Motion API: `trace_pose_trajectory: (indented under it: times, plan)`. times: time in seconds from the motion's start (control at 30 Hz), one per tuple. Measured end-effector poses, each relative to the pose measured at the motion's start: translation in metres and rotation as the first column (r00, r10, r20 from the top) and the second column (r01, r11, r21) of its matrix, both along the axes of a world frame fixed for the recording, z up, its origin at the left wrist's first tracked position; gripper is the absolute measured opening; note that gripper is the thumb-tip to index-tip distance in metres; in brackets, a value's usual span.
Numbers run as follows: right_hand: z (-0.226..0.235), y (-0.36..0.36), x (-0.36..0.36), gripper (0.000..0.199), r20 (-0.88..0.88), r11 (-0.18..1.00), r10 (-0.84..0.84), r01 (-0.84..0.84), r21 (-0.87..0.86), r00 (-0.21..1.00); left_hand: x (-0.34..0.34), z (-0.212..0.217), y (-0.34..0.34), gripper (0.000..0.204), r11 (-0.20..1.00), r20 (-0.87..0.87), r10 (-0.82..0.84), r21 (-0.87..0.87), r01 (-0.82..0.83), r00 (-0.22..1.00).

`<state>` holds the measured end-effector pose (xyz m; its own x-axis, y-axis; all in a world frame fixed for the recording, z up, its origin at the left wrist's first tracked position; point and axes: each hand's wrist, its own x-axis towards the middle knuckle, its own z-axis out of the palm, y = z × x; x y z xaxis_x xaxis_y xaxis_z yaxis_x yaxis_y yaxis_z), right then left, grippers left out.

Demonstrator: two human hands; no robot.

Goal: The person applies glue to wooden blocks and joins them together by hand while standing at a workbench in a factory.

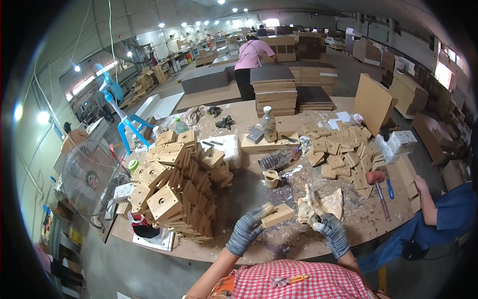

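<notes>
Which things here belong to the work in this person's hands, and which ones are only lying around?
Seem part of the work:
wooden block, held in the left hand
stained cloth, at the right hand
piled wooden blocks

Probably just lying about:
red-headed mallet
blue-handled tool
standing bottle
bottle on its side

A head-worn fisheye looks down over the nearby table (244,185).
</notes>
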<state>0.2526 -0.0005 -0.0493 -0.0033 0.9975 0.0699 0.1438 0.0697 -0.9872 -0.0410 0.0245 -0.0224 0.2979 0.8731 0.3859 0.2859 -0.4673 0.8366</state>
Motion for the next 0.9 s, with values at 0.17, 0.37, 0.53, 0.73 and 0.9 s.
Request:
trace_pose_trajectory:
  times: [0.17,0.37,0.53,0.73,0.9]
  plan:
    - [0.008,-0.001,-0.003,0.031,-0.111,0.999,-0.039,0.039,0.0,0.993,0.006,0.001,0.004,0.049,0.986,-0.104,0.116,0.135,-0.102,0.988]
    - [0.009,-0.002,0.002,0.03,-0.097,0.999,-0.039,0.042,0.024,0.995,0.006,0.004,0.006,0.048,0.948,-0.205,0.185,0.295,-0.119,0.961]
    - [0.005,-0.002,0.011,0.03,-0.099,0.996,-0.078,0.082,0.042,0.992,0.022,-0.002,0.006,0.035,0.724,0.462,0.401,-0.689,0.035,0.791]
    - [0.017,-0.004,0.011,0.041,-0.158,0.998,-0.054,0.055,0.001,0.986,-0.008,-0.069,0.037,0.025,0.634,0.646,0.659,-0.753,0.177,0.384]
    - [0.019,-0.005,0.009,0.041,-0.143,0.996,-0.057,0.065,0.053,0.988,-0.023,-0.064,0.094,0.019,0.742,0.736,0.633,-0.665,0.083,0.241]
